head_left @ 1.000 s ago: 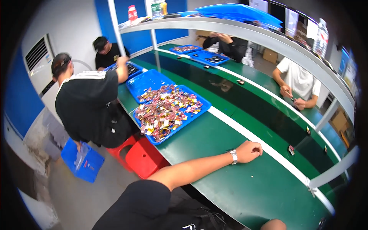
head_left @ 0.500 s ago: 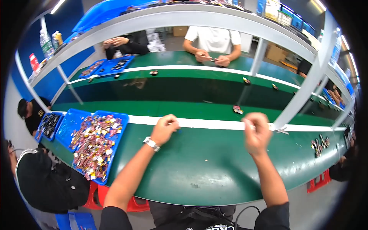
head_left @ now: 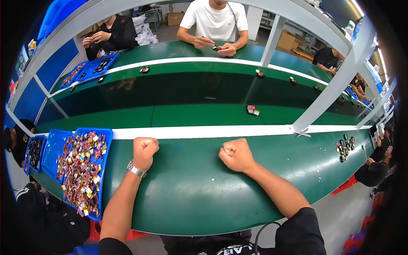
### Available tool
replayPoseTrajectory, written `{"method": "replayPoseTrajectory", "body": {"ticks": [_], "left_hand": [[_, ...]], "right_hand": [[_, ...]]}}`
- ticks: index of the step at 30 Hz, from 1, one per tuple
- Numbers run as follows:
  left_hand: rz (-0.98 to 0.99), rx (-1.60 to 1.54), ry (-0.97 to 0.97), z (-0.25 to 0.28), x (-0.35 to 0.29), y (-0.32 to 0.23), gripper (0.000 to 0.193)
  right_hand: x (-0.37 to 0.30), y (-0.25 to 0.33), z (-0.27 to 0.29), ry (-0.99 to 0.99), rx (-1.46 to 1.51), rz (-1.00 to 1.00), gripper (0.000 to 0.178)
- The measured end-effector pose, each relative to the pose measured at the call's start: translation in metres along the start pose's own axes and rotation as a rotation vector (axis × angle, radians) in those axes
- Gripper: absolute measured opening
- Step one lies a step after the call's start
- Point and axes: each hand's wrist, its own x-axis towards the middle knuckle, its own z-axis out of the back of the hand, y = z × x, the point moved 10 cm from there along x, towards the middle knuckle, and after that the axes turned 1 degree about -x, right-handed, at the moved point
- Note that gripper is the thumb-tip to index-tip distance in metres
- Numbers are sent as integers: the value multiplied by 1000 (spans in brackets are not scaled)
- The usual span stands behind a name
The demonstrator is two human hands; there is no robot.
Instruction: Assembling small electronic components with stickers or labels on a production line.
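Note:
My left hand (head_left: 145, 153), with a metal-banded watch (head_left: 136, 169) on its wrist, is a closed fist at the far side of the green table (head_left: 182, 199), close to the white strip (head_left: 187, 132). My right hand (head_left: 237, 155) is also clenched into a fist, a short way to its right. Nothing shows in either hand. Left of my left arm lies a blue tray (head_left: 104, 170) heaped with small parts in pink, yellow and white. A small dark part with pink and white pieces (head_left: 253, 110) sits on the belt (head_left: 191, 114) beyond my right hand.
At the left stand another blue tray (head_left: 52, 146) and a bin of black parts (head_left: 35, 148). A cluster of small parts (head_left: 345, 148) lies on the table at right. A grey post (head_left: 327, 93) rises beyond it. Co-workers sit across the belt, one in a white shirt (head_left: 212, 21).
Both hands have closed into fists. My right hand has come lower and left, nearer my left hand. The view has shifted, and the part on the belt appears further up and left.

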Motion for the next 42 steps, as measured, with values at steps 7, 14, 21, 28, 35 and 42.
{"method": "replayPoseTrajectory", "body": {"ticks": [7,14,21,28,35,42], "left_hand": [[8,132,-81,-7,6,-11,24],[-94,28,-279,43,2,-7,32],[-25,-201,-338,49,11,6,23],[10,-209,-367,48,7,1,26],[-180,123,-401,68,6,-10,34],[73,150,-420,52,8,-18,52]], "right_hand": [[-11,11,-1,55,-24,21,40],[-5,4,8,-12,-28,-23,42],[-4,1,7,11,-88,-3,42],[0,-5,5,9,-97,-62,48],[0,-41,14,-227,259,-234,25],[0,-36,37,-191,241,-170,22]]}}
